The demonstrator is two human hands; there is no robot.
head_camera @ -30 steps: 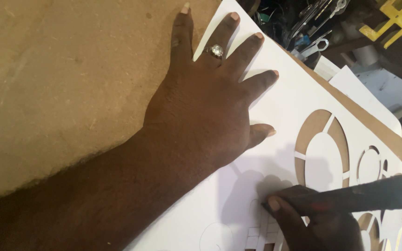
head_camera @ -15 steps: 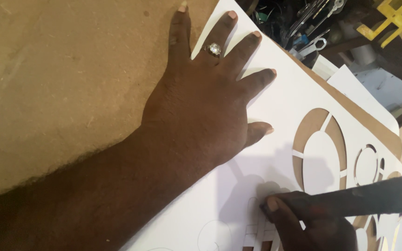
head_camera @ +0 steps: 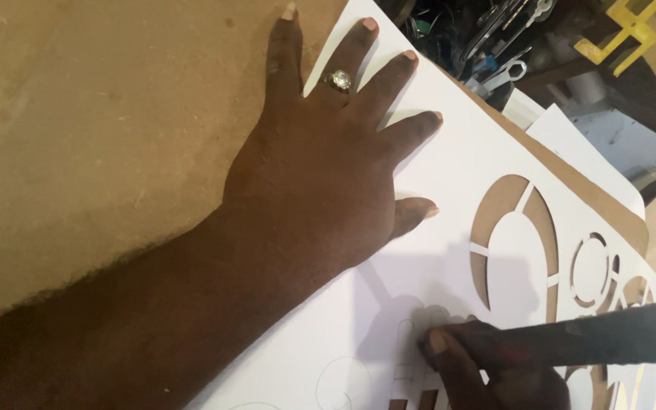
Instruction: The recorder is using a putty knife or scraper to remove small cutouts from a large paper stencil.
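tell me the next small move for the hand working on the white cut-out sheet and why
Probably keep the left hand pressed flat on the white cut-out sheet while the right hand works along the pencilled shapes at the bottom edge; the sheet lies loose on the brown board and could slip.

bare board open left; tool clutter crowds beyond sheet.

Background's pretty cluttered. Big brown fibreboard surface takes up the whole left side, kinda rough and speckled. Up top right there's a dark heap of metal tools, a wrench or two in there. Yellow plastic bracket thing sits in the corner, and some loose white sheets lie just below the heap.
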